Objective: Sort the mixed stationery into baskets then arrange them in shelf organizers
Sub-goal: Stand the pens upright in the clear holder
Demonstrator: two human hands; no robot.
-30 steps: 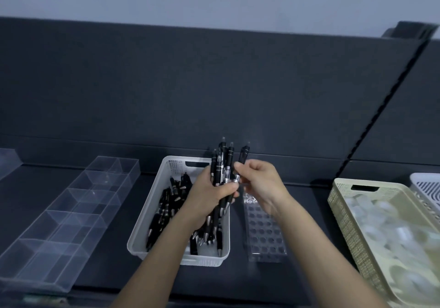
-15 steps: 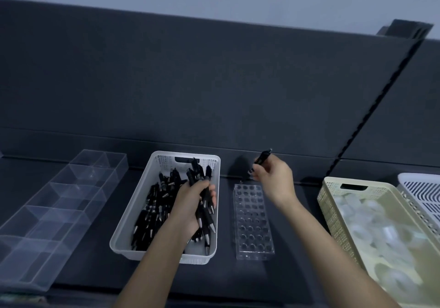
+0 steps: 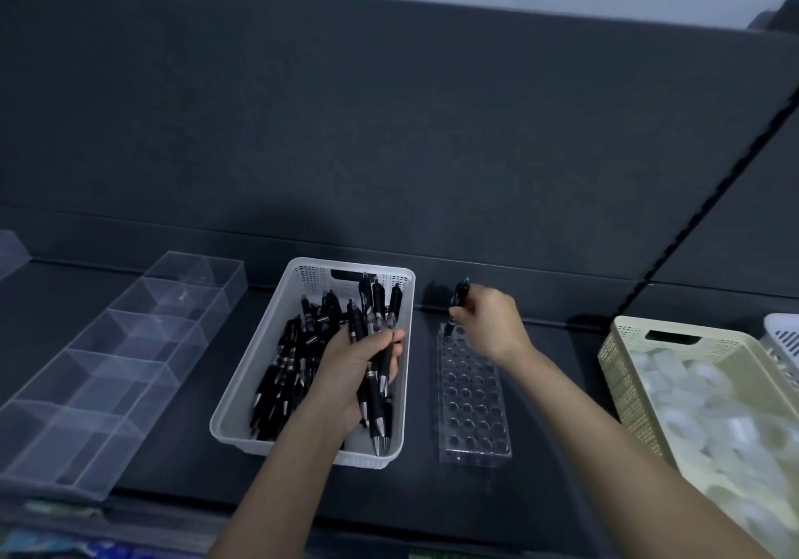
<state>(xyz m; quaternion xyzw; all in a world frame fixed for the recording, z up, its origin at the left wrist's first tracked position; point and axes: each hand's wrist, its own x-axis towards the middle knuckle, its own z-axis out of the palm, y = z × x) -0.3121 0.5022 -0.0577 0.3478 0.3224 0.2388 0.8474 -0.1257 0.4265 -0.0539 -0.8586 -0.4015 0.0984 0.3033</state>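
A perforated white plastic basket (image 3: 259, 368) of glossy black pens stood left of a clear, hole-studded pen holder (image 3: 473, 403). The left hand (image 3: 354, 375) was clenched round a bundle of pens (image 3: 376, 342) above the basket. The right hand (image 3: 490, 321) pinched a single pen (image 3: 459, 297), nearly upright, over the holder's far-left corner

Black pens (image 3: 302, 355) heaped in white basket (image 3: 255, 368); clear perforated pen holder (image 3: 473, 403) just beside; cream basket (image 3: 627, 390) of white rolls well apart.
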